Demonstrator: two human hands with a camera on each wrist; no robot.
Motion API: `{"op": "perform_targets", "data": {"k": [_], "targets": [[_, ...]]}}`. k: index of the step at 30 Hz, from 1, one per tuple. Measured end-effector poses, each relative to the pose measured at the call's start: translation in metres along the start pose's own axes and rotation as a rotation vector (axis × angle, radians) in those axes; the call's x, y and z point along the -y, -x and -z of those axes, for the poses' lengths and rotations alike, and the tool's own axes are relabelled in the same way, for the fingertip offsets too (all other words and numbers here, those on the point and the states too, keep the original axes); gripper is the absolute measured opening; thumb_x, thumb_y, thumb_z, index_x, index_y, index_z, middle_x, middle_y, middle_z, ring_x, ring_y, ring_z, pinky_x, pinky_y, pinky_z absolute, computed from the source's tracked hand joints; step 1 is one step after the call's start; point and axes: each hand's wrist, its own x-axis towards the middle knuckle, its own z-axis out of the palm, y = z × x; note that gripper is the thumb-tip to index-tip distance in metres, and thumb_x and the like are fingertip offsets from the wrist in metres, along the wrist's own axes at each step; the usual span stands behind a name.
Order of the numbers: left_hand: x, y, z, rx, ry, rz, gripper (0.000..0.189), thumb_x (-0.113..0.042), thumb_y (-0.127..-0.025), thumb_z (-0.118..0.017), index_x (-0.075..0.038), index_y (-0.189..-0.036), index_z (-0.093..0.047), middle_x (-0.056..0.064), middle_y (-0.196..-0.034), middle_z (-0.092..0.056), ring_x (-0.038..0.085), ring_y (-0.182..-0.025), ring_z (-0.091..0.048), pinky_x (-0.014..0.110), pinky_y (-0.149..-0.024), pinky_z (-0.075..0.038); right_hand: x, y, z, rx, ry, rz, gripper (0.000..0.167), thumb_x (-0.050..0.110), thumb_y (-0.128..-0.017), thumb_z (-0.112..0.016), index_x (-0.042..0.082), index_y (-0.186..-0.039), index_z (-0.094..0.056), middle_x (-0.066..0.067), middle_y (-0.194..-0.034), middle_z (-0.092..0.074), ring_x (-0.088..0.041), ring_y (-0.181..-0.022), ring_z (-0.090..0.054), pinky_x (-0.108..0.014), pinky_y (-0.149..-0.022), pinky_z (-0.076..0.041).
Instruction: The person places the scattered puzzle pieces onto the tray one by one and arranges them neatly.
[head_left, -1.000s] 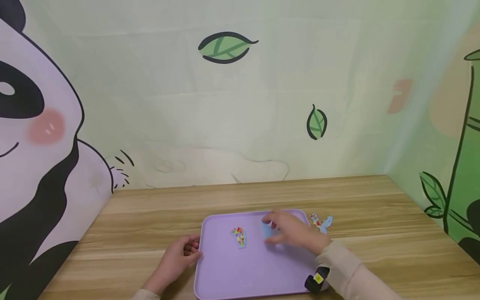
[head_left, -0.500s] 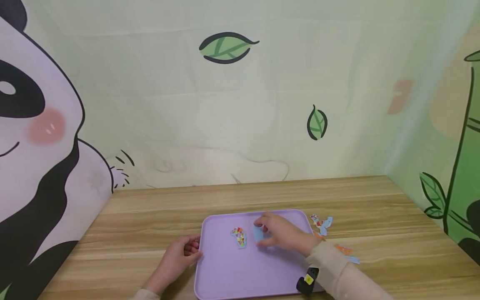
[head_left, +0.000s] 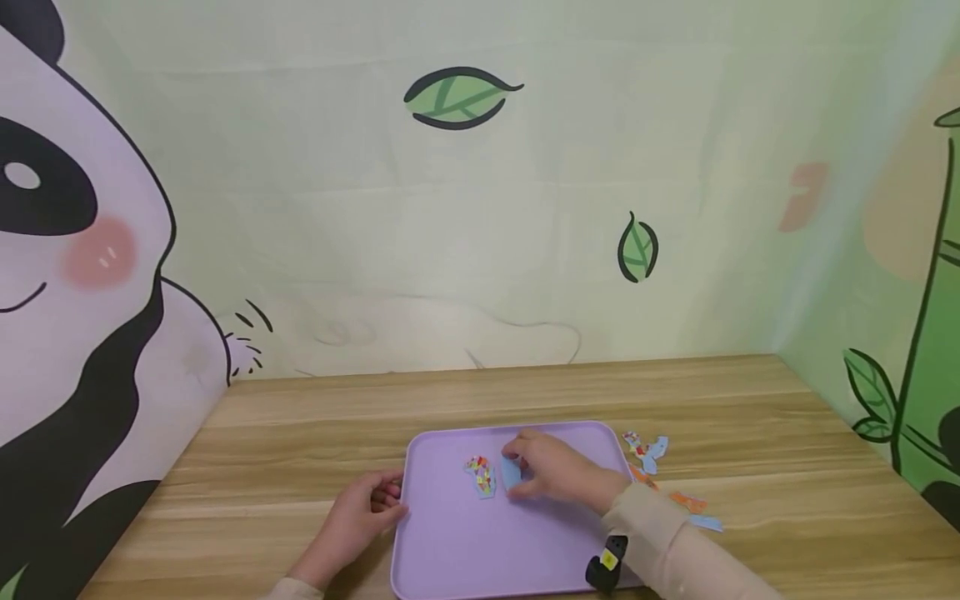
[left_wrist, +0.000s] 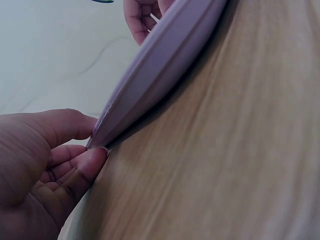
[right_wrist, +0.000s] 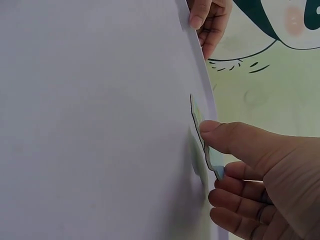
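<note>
A purple tray (head_left: 465,554) lies on the wooden table. My left hand (head_left: 358,515) grips its left rim; in the left wrist view the thumb and fingers meet at the tray's edge (left_wrist: 155,75). Over the tray, my right hand (head_left: 566,473) pinches a light blue puzzle piece (head_left: 512,473) between thumb and fingers. The right wrist view shows this thin flat piece (right_wrist: 198,122) tilted on edge above the tray surface. Just left of it, a puzzle piece with a colourful pattern and blue border (head_left: 481,477) lies flat on the tray.
Right of the tray, several more puzzle pieces lie on the table: a blue patterned one (head_left: 649,452), an orange one (head_left: 688,502) and a light blue one (head_left: 707,523). A cloth backdrop with a panda (head_left: 112,250) stands behind and beside the table (head_left: 322,417).
My right hand has moved left with the light blue puzzle piece, closer to the patterned piece. The orange and light blue pieces by the sleeve have come into sight. My left hand stays put.
</note>
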Motion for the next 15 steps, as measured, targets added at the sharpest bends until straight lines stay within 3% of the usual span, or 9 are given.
{"op": "perform_targets", "data": {"k": [9, 15], "targets": [[-0.0019, 0.0001, 0.0009, 0.002, 0.001, -0.005, 0.046, 0.003, -0.078, -0.072, 0.013, -0.12, -0.057, 0.011, -0.092, -0.063, 0.005, -0.078, -0.058, 0.017, -0.071, -0.055, 0.0016, -0.0015, -0.001, -0.004, 0.087, 0.015, 0.05, 0.026, -0.072, -0.082, 0.0, -0.111, -0.065, 0.0, -0.091, -0.055, -0.007, -0.079, -0.05, -0.022, -0.073, -0.049], [-0.001, 0.0004, 0.0005, 0.0, 0.005, -0.017, 0.046, 0.003, -0.077, -0.072, 0.014, -0.12, -0.057, 0.011, -0.092, -0.063, 0.003, -0.078, -0.057, 0.018, -0.071, -0.055, 0.0042, -0.0012, -0.0002, -0.013, 0.146, 0.032, 0.049, 0.026, -0.072, -0.082, 0.001, -0.111, -0.066, -0.002, -0.094, -0.057, -0.01, -0.082, -0.05, -0.026, -0.077, -0.05]]}}
